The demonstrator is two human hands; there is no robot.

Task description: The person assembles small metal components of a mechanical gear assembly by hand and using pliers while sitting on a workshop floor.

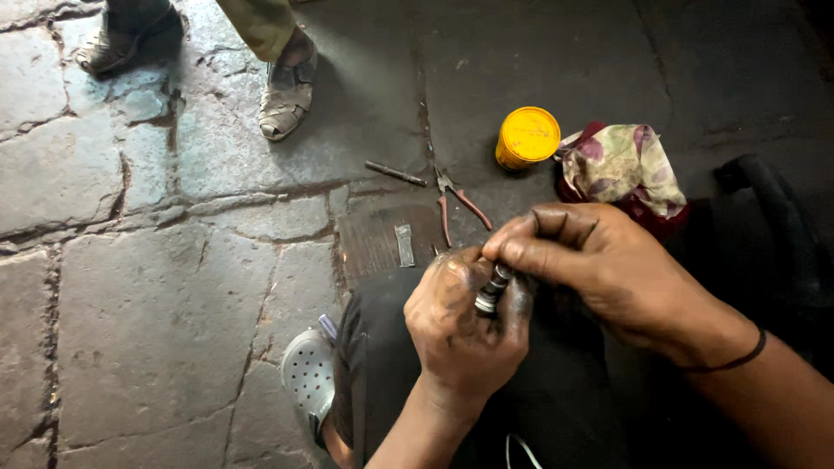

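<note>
A person crouches on cracked stone paving, seen from above, both hands greasy and dark. The left hand [460,326] is curled shut around a small metal cylinder [492,293], banded silver and black, whose upper end pokes out between thumb and forefinger, just above the person's knee. The right hand [591,256] reaches across from the right, its fingertips pinched closed on the top end of that same part.

The part looks hard, stiff and light for a fist, though dense for its size. It is likely slick with grease, so a full wrap around its body, as the left hand has it, seems the safest hold, with only the exposed tip free for finer fingers.

On the ground beyond the hands lie red-handled pliers [459,205], a thin dark rod [395,173], a small flat metal strip [405,245], a yellow-lidded tin [527,137] and a crumpled flowered cloth [621,165]. Another person's sandalled foot [287,91] stands at the top.
</note>
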